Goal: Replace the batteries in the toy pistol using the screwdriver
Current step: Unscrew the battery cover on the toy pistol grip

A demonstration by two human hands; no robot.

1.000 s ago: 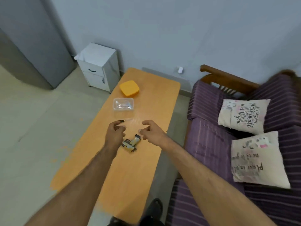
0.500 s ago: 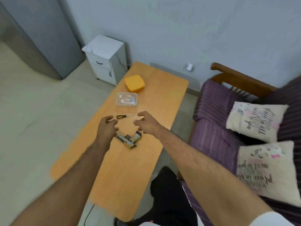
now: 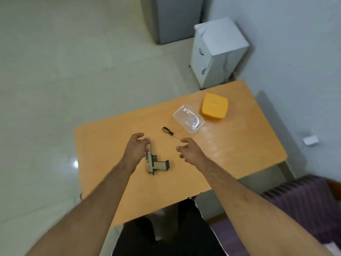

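Observation:
The toy pistol (image 3: 155, 163), patterned grey, yellow and black, lies flat on the orange table (image 3: 230, 154). My left hand (image 3: 136, 150) hovers over its barrel end with fingers spread; the fingertips are at the barrel, and I cannot tell if they touch. My right hand (image 3: 190, 150) hangs open to the right of the pistol, holding nothing. A small screwdriver (image 3: 170, 132) with a black and yellow handle lies just beyond, its tip pointing toward my right hand. No batteries are visible.
A clear plastic container (image 3: 188, 118) and its orange lid (image 3: 214, 108) sit at the table's far right. A white drawer unit (image 3: 217, 52) stands beyond the table by the wall. A purple striped sofa (image 3: 304, 200) lies to my right.
My view has swung left and down, so the table now appears turned. My left hand has closed in on the pistol's barrel; my right hand stays open beside the screwdriver tip.

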